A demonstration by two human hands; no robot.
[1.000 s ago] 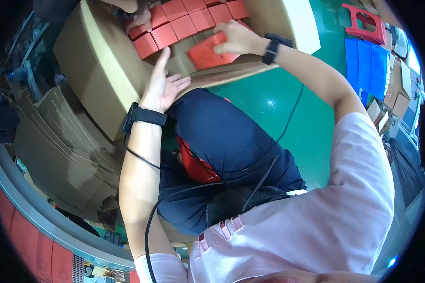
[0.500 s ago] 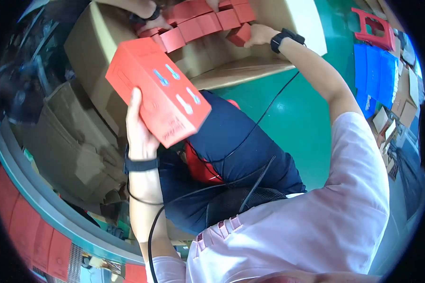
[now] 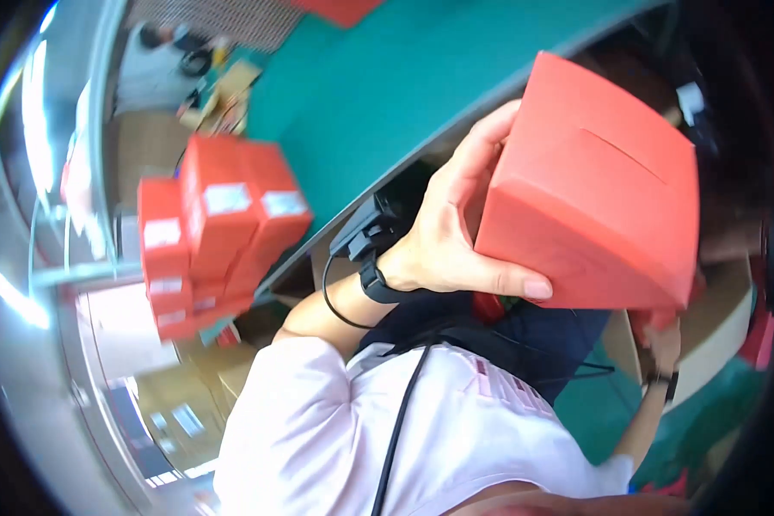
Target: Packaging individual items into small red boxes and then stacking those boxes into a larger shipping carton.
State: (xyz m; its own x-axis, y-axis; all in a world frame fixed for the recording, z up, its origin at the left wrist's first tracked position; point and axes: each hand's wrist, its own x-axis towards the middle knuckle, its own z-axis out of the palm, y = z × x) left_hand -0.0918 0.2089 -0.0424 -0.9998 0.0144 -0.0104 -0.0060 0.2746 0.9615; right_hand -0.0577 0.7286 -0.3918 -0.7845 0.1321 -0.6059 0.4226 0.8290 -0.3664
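A red cardboard box (image 3: pixel 593 189) is raised close to the camera, one end turned toward me with a slit across its flap. My left hand (image 3: pixel 456 224) grips it from the left, thumb along the lower edge and fingers behind. At the lower right, my right hand (image 3: pixel 662 344) is partly hidden by that box. Its fingers close on another red box (image 3: pixel 655 316), of which only a little shows, at the open brown carton (image 3: pixel 727 322).
Red boxes with pale labels (image 3: pixel 224 224) stand stacked at left, beside a long green work surface (image 3: pixel 353 112) with a metal edge. Brown cartons (image 3: pixel 176 400) lie below them. A black cable (image 3: pixel 396 430) runs down my shirt.
The view has swung left, bringing the work surface and stacked boxes in. My left hand still holds its red box, now turned end-on. The carton has shifted to the lower right of view.
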